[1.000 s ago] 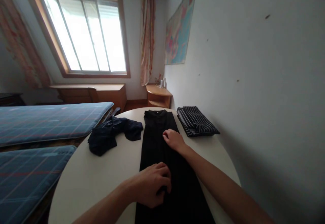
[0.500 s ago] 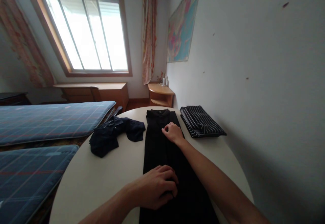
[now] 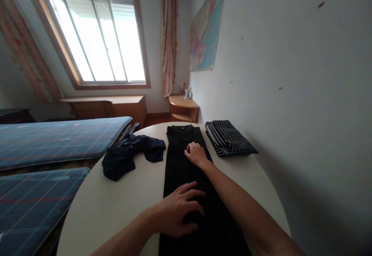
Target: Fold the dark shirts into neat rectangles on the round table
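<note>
A black collared shirt (image 3: 180,174) lies on the table, folded lengthwise into a long strip with its collar at the far end. My left hand (image 3: 181,209) is over the near half of the shirt, fingers spread and holding nothing. Farther up, below the collar, my right hand (image 3: 197,154) rests on the cloth with its fingers bent and the thumb apart from them. No cloth shows pinched in it. The shirt's near end runs out of view at the bottom.
All this is on a round white table (image 3: 116,217). A crumpled navy garment (image 3: 122,157) lies to the left, a folded black-and-white striped cloth (image 3: 229,138) to the right near the wall. Blue plaid mattresses (image 3: 43,194) stand beyond the table's left edge.
My left hand's fingers have spread and lifted from a curled pose. My right hand's fingers have lowered slightly onto the shirt, in nearly the same place.
</note>
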Demonstrator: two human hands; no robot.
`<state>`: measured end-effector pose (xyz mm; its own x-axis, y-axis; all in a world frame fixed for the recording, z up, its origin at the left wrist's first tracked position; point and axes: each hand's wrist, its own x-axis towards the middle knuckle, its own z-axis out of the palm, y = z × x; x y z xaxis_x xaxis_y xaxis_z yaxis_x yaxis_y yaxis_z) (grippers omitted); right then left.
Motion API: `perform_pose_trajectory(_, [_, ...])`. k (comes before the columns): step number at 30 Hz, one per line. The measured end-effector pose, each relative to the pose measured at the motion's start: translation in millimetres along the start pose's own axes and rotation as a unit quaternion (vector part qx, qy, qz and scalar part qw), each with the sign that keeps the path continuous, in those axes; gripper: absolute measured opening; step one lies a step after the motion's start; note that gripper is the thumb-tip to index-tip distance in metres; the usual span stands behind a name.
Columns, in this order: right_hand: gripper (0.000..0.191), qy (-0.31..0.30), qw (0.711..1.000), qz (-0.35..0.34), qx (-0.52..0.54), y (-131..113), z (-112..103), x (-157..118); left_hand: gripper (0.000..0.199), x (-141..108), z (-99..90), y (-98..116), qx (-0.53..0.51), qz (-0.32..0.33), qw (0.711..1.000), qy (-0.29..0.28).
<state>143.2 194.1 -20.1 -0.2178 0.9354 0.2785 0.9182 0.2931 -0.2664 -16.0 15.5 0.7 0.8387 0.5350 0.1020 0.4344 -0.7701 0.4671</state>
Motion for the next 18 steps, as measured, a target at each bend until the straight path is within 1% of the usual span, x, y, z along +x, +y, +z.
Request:
perform_pose_trajectory(2, [0.025, 0.019, 1.000, -0.024, -0.005, 1.7, 3.6, -4.7, 0.077, -0.3, -0.6, -0.5, 0.011, -0.052, 0.999, -0.013])
perform_pose_trajectory(3, [0.030, 0.024, 0.999, -0.034, -0.005, 3.2, 5.2, -7.0, 0.088, -0.5, -1.0, -0.6, 0.012, -0.074, 0.997, -0.020])
perform_pose_trajectory(4, [0.034, 0.024, 0.999, -0.041, -0.003, 4.8, 6.4, -9.2, 0.094, -0.6, -1.4, -0.5, 0.011, -0.089, 0.996, -0.029])
perform_pose_trajectory(6, [0.040, 0.006, 0.999, -0.047, 0.001, 8.0, 6.9, -13.4, 0.099, -1.2, -2.3, 0.5, 0.005, -0.102, 0.993, -0.051])
perform_pose_trajectory(9, [0.042, -0.030, 0.998, -0.056, 0.003, 11.0, 1.4, -20.5, 0.110, -3.9, -4.1, 4.7, -0.004, -0.098, 0.991, -0.091])
perform_pose_trajectory(11, [0.042, -0.041, 0.997, -0.068, -0.004, 11.7, -5.4, -26.3, 0.116, -7.2, -6.5, 8.8, -0.015, -0.090, 0.990, -0.110])
perform_pose_trajectory(13, [0.044, -0.056, 0.995, -0.083, -0.015, 12.1, -13.0, -32.5, 0.114, -10.8, -11.0, 12.9, -0.034, -0.076, 0.990, -0.115])
perform_pose_trajectory(14, [0.044, -0.064, 0.994, -0.090, -0.020, 12.2, -16.6, -35.4, 0.109, -12.1, -14.2, 14.5, -0.046, -0.069, 0.990, -0.113])
perform_pose_trajectory(16, [0.044, -0.076, 0.992, -0.101, -0.030, 12.0, -22.6, -39.8, 0.091, -12.6, -21.8, 15.1, -0.075, -0.059, 0.991, -0.089])
perform_pose_trajectory(18, [0.043, -0.077, 0.991, -0.101, -0.038, 10.5, -26.5, -41.0, 0.065, -9.4, -29.8, 9.6, -0.096, -0.080, 0.992, -0.031])
